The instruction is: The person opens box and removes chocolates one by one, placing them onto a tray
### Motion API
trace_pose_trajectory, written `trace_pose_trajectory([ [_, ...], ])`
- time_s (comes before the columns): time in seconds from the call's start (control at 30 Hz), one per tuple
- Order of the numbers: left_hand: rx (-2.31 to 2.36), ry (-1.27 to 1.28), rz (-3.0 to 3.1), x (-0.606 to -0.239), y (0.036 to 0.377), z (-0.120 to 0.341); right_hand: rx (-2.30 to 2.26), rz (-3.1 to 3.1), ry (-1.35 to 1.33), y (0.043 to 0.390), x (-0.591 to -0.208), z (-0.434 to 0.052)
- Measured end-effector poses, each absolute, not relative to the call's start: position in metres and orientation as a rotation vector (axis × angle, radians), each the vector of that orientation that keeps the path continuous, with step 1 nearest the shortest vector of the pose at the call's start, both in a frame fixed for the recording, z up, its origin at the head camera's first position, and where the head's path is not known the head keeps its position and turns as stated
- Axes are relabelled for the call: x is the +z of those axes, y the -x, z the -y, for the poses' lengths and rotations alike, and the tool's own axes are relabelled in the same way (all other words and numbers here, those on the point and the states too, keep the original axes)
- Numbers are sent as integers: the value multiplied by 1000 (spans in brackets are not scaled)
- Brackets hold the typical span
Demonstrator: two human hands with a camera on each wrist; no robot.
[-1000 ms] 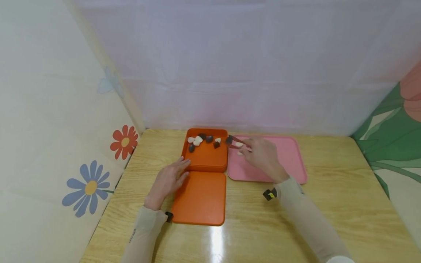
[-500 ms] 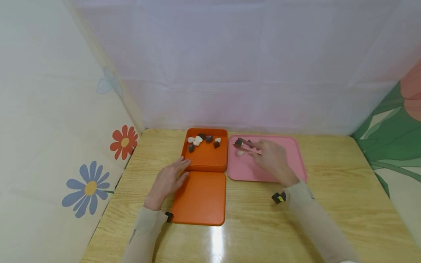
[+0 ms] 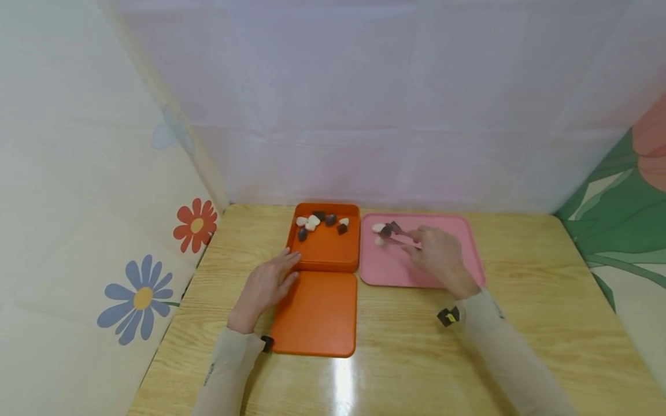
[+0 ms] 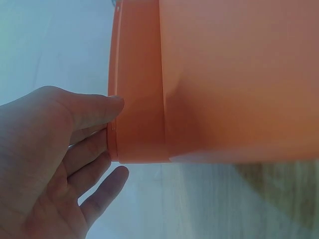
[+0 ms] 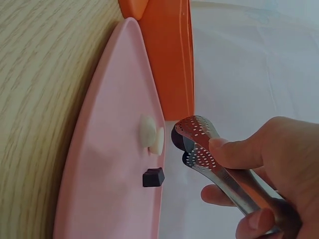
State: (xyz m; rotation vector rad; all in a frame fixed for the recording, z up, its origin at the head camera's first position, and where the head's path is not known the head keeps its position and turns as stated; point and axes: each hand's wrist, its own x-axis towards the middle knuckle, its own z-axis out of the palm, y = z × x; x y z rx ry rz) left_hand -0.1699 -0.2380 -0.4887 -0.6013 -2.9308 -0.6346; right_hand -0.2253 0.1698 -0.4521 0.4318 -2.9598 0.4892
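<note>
- Stones, small dark and white ones, are the matter here: one dark stone [image 5: 178, 138] sits between the perforated tips of metal tongs [image 5: 209, 162], above the far left corner of the pink tray [image 3: 458, 242].
- Right hand [image 3: 441, 258] grips the tongs with thumb and fingers [image 5: 234, 152] curled round both arms and pressing them together, so the tips are nearly closed on the stone.
- Below the tongs, two white stones [image 5: 151, 135] lie on the tray and touch each other; a dark cube-like stone [image 5: 153, 177] lies just beside them, apart.
- More stones [image 3: 314, 221], dark and white mixed, remain in the far part of the orange box [image 3: 328, 251], which stands just left of the tray, their sides close together.
- Left hand [image 3: 265, 286] lies flat on the tabletop [image 3: 406, 358], fingers [image 4: 94, 107] straight and a little spread, the tips touching the near left corner of the box. I judge that it steadies the box.
- Orange lid [image 3: 317, 315] lies flat in front of the box.
- Step in hand, as I judge it: carrying stones one at a time from box to tray, with this stone at the point of release.
- Next move calls for lowering the tips close to a bare part of the tray, then easing the squeeze slowly, so the stone does not roll or knock the white pair.
- After that, the tongs need to cross over the box wall without touching it.
</note>
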Motion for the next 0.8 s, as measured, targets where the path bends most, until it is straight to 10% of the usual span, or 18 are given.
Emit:
trace_pose_trajectory([
  [0.8,-657,596,2925,-490,170,239,409,3029,-397,225,-470,-185],
])
